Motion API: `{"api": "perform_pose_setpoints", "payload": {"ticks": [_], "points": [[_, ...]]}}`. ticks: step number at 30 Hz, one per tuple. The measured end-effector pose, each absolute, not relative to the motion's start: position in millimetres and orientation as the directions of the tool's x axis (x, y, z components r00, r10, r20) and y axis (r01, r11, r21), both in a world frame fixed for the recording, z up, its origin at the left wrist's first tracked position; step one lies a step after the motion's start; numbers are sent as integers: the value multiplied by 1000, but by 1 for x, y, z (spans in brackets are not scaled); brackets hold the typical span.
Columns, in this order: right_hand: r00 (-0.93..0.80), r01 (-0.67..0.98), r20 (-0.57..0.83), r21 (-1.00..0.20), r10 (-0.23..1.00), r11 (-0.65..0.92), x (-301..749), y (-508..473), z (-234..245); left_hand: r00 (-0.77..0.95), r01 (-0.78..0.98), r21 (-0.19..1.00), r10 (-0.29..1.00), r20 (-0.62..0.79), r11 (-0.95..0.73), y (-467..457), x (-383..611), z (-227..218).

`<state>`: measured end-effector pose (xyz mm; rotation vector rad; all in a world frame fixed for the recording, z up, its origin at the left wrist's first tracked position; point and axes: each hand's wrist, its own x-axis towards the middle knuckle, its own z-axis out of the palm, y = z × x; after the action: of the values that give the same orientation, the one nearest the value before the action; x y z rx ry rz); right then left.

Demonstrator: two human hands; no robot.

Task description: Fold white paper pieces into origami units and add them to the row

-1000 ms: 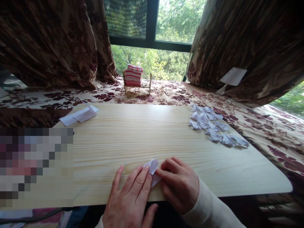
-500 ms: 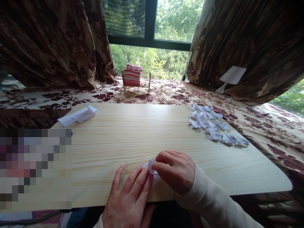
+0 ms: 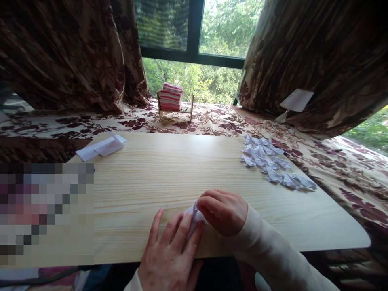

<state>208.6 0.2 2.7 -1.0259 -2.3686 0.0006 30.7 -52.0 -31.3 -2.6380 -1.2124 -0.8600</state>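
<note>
Paper piece (image 3: 194, 213) pinched between both hands.

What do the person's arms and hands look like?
Both the left hand and the right hand are bare, without gloves. A cream long sleeve covers the right arm to the wrist; a matching cuff edge shows at the left wrist.

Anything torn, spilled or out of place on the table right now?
Nothing stands out. The left hand presses and the right hand pinches a small white paper on the wooden table. The folded pieces lie loosely heaped far right, the paper strips far left.
</note>
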Motion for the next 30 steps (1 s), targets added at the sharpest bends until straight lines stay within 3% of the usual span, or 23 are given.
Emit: {"api": "perform_pose_setpoints", "payload": {"ticks": [4, 10, 14, 19, 24, 30], "points": [[-580, 684, 445, -188, 682, 705, 210, 3, 6, 577, 693, 38, 585, 570, -720, -47, 28, -34], [-676, 671, 382, -33, 630, 740, 213, 8, 14, 611, 672, 31, 577, 542, -740, -43, 24, -30], [-716, 651, 325, -8, 618, 759, 213, 9, 13, 633, 661, 0, 557, 538, -751, -41, 22, -29], [-740, 608, 389, 39, 548, 793, 208, 15, 7, 659, 648, -4, 558, 503, -762, -40, 16, -27], [-716, 545, 512, -15, 475, 838, 205, 21, 5, 604, 681, 97, 631, 487, -726, -42, 15, -21], [-710, 472, 532, -128, 462, 872, 204, 23, 6, 588, 678, 139, 646, 487, -722, -43, 15, -21]]}}
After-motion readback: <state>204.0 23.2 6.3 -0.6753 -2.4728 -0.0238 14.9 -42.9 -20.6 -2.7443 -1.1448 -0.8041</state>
